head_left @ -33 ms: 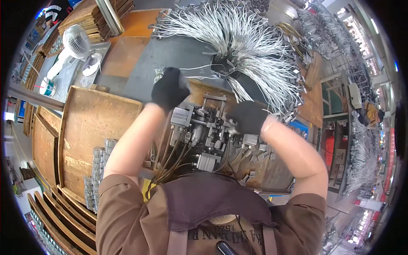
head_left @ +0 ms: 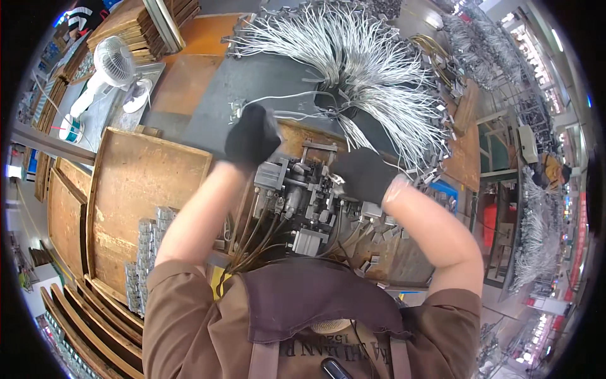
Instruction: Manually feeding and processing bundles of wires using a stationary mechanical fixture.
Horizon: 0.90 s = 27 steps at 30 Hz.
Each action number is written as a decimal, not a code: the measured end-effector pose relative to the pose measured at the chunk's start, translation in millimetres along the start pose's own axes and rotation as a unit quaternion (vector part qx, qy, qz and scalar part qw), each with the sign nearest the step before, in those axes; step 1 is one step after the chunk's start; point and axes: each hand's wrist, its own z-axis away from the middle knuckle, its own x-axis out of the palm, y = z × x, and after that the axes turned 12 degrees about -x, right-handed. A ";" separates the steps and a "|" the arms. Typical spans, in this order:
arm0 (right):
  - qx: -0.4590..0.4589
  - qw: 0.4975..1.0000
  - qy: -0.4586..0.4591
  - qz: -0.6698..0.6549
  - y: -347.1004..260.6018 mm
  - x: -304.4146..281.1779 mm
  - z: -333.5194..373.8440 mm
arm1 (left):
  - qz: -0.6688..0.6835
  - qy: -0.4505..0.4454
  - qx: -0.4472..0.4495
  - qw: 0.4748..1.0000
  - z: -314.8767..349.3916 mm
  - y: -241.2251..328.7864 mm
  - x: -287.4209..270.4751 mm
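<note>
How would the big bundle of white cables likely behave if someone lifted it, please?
The white cable bundle would probably flop and splay, since its thin strands curve and fan outward. It may feel fairly heavy, given how many strands there are.

Grey floor (head_left: 26, 215) left, metal side table (head_left: 106, 126) carries a white fan (head_left: 115, 61), wooden boards (head_left: 129, 31) sit stacked beside a metal post (head_left: 163, 24), strip lights (head_left: 555, 39) lit far right.

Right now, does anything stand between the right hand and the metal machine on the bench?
Nothing visible does. The right hand is at the right side of the metal machine, contact unclear. The white cables fan out beyond the machine; anything under the hand is hidden.
</note>
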 end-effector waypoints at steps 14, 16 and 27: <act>0.033 0.977 0.100 -0.184 -7.9 19.8 -0.4 | 0.375 -0.321 -0.087 0.865 115.5 27.6 49.2; 0.027 0.975 0.102 -0.194 -6.6 23.7 0.7 | 0.371 -0.296 -0.081 0.877 117.3 32.2 43.7; 0.005 0.981 0.129 -0.146 -21.2 20.0 -9.5 | 0.355 -0.280 -0.073 0.889 119.0 17.5 50.8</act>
